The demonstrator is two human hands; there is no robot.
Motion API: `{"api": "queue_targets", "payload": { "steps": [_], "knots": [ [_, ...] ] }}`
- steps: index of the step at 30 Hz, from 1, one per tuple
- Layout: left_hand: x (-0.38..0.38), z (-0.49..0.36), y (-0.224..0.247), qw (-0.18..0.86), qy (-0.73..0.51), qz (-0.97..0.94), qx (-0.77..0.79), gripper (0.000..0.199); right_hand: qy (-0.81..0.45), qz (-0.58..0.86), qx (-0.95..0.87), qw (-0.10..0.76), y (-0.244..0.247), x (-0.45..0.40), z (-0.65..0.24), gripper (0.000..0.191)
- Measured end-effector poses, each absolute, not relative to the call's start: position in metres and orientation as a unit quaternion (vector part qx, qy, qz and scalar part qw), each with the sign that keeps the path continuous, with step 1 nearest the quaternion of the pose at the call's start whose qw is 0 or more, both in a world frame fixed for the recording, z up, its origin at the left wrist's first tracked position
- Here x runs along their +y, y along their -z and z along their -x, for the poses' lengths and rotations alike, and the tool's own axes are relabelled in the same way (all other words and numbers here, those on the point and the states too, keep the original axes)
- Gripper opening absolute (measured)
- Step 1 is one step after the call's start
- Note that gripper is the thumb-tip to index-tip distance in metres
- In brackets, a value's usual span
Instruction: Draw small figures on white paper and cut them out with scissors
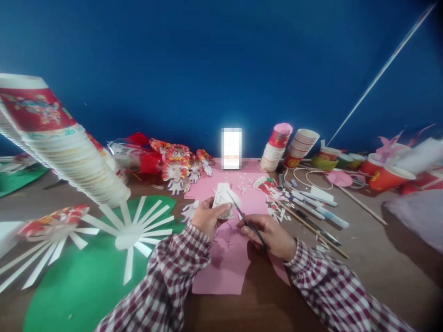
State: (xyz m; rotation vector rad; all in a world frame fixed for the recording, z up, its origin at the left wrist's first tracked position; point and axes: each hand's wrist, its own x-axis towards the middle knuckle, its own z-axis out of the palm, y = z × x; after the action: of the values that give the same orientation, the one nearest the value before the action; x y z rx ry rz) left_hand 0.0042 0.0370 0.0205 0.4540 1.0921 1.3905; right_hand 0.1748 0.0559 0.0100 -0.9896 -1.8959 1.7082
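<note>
My left hand [208,214] pinches a small white paper cutout [222,194] with dark drawn lines, held up over pink paper [218,276]. In my right hand [272,234] is a pair of scissors [247,220], fingers wrapped round its dark handles. The blades point up and left and reach the right side of the cutout. Whether the blades have paper between them is too blurred to tell. Below my hands, the pink paper bears some dark drawn lines. A white cut-paper piece [190,211] lies just left of my left hand.
Leaning cup stacks stand at left [79,152] and back right [275,150]. Green paper [79,281] holds a cup cut into strips [129,237]. Paper figures [176,175] stand behind; pens [311,203], a wooden stick [318,235] and scraps lie right. A bright screen [231,147] faces me.
</note>
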Motion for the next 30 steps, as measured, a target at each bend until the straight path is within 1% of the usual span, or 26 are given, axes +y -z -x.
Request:
{"api": "queue_targets", "payload": {
  "steps": [9, 22, 30],
  "knots": [
    [0.0362, -0.0042, -0.0227, 0.619, -0.601, -0.206, 0.462, 0.026, -0.651, 0.318, -0.659, 0.202, -0.0085, 0.0586, -0.178, 0.039],
    [0.0361, -0.0069, -0.018, 0.617, -0.598, -0.214, 0.465, 0.031, -0.658, 0.328, -0.648, 0.201, -0.0122, 0.0567, -0.1756, 0.037],
    [0.0362, -0.0074, -0.0158, 0.617, -0.603, -0.209, 0.461, 0.032, -0.638, 0.333, -0.665, 0.201, -0.0136, 0.0557, -0.1755, 0.039]
  ]
}}
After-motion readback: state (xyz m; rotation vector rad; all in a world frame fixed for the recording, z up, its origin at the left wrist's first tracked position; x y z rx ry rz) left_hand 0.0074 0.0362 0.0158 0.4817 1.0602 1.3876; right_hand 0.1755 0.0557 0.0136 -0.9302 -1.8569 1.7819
